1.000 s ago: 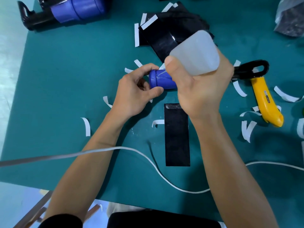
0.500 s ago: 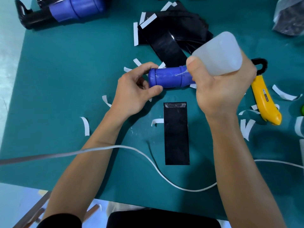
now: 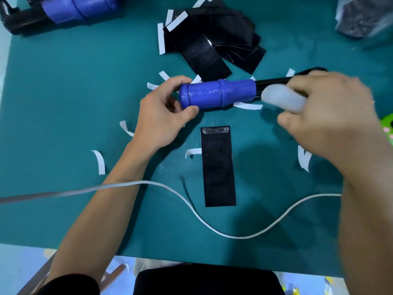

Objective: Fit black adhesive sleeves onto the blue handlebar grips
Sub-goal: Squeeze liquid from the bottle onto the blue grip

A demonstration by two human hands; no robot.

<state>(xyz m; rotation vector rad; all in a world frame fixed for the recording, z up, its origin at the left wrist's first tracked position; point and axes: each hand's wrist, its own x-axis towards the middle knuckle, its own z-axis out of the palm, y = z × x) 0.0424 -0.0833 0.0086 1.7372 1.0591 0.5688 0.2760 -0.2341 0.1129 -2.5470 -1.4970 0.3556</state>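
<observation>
Blue handle (image 3: 217, 93) lies crosswise over the bench (image 3: 63, 103), long axis left to right, your left grip (image 3: 159, 120) clasping its capped end. Black sleeve (image 3: 218, 167) lies flat just toward you, at right angles to it, between both grips; your right grip (image 3: 331, 116) clutches a translucent bottle (image 3: 282, 99).

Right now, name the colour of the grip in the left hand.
The grip is blue; the head view shows it.
</observation>
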